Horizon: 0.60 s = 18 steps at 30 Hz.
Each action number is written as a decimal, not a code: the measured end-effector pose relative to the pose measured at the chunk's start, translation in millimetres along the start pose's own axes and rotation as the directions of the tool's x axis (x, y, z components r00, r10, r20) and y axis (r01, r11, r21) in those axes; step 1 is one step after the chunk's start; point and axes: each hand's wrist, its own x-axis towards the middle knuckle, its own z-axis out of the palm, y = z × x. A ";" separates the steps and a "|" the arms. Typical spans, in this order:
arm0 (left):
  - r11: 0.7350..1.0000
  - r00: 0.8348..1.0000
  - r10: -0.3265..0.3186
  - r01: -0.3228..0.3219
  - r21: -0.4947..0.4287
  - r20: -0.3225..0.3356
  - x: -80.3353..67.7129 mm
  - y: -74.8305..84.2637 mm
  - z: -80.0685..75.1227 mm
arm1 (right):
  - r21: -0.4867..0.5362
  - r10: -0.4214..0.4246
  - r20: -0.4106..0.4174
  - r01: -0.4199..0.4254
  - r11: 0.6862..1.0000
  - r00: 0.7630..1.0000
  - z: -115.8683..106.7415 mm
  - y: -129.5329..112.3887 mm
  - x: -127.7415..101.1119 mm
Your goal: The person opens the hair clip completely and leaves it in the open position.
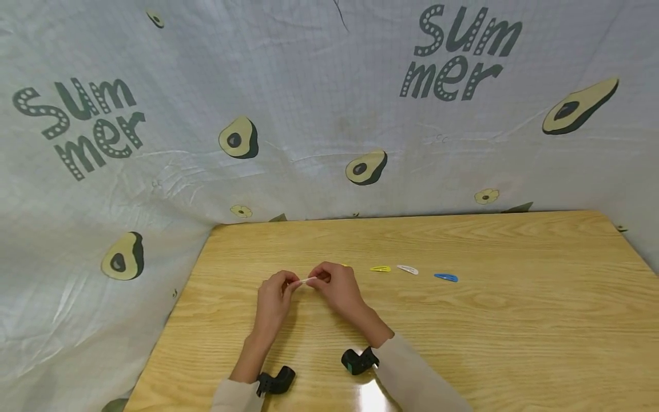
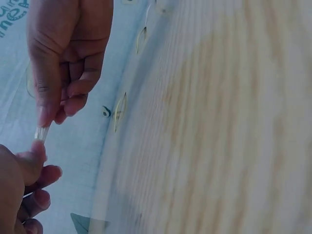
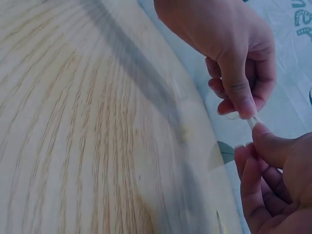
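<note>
Both hands meet above the left part of the wooden table, pinching one small white hair clip (image 1: 308,280) between them. My left hand (image 1: 273,300) holds one end between thumb and fingers. On the other end, the thumb and fingers of my right hand (image 1: 337,286) are closed. Up close in the left wrist view, only a short pale stretch of the clip (image 2: 41,133) shows between the two thumbs. The fingertips hide the rest. Past the right hand lie a yellow hair clip (image 1: 380,268), a white one (image 1: 408,269) and a blue one (image 1: 445,277).
Another yellow clip (image 1: 345,265) is mostly hidden behind the right hand. The wooden table (image 1: 515,320) reaches back to a hanging white sheet (image 1: 309,68) printed with avocados and lettering. A black wrist camera sits on each forearm.
</note>
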 end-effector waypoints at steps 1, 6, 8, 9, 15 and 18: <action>1.000 1.000 -0.008 0.008 -0.026 0.006 -1.4 1.3 -0.2 | 0.000 -0.013 0.006 0.013 1.000 1.000 -2.1 0.2 -1.7; 0.977 0.996 -0.087 0.091 -0.193 0.031 -7.3 7.2 -0.9 | -0.003 -0.063 0.039 0.064 0.998 0.997 -10.3 -1.2 -11.2; 0.966 0.993 -0.109 0.116 -0.231 0.043 -9.2 9.5 -1.1 | -0.004 -0.078 0.042 0.078 0.997 0.996 -12.8 -2.7 -15.3; 0.961 0.992 -0.119 0.128 -0.247 0.051 -10.1 10.8 -1.0 | -0.004 -0.083 0.041 0.083 0.997 0.996 -14.0 -3.5 -17.2; 0.937 0.988 -0.134 0.153 -0.315 0.082 -16.7 18.8 1.3 | -0.008 -0.108 0.019 0.108 0.994 0.994 -22.6 -7.7 -31.4; 0.947 0.995 -0.079 0.096 -0.306 0.067 -20.5 23.2 4.5 | -0.006 -0.115 -0.001 0.115 0.993 0.993 -26.3 -6.1 -39.4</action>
